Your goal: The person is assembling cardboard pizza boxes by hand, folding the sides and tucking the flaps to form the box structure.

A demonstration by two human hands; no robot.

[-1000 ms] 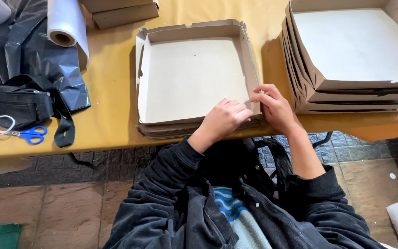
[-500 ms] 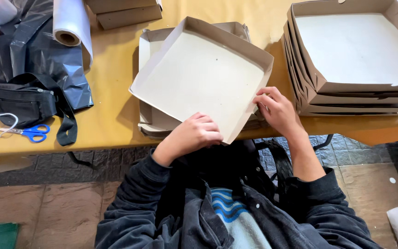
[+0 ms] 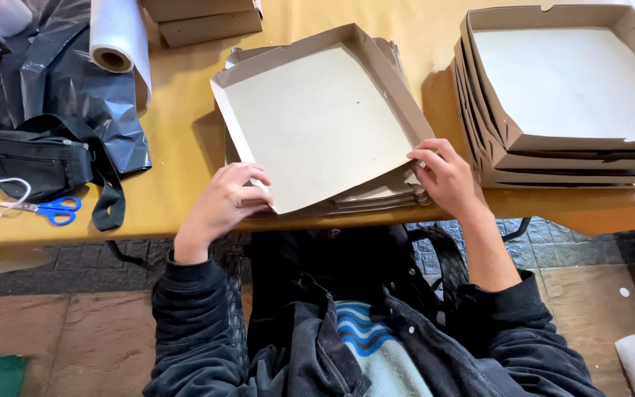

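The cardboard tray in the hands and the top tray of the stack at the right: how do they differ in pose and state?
The held tray is tilted and turned askew; the top tray of the right stack lies flat and square. The left hand and right hand grip the held tray's near edge; nobody touches the stacked tray. The held tray's near side shows no raised wall; the stacked tray has walls all around. Both are shallow brown cardboard with pale insides.

Grey-faced brown cardboard tray (image 3: 317, 125), blue-handled scissors (image 3: 51, 209), yellow table (image 3: 185, 147)
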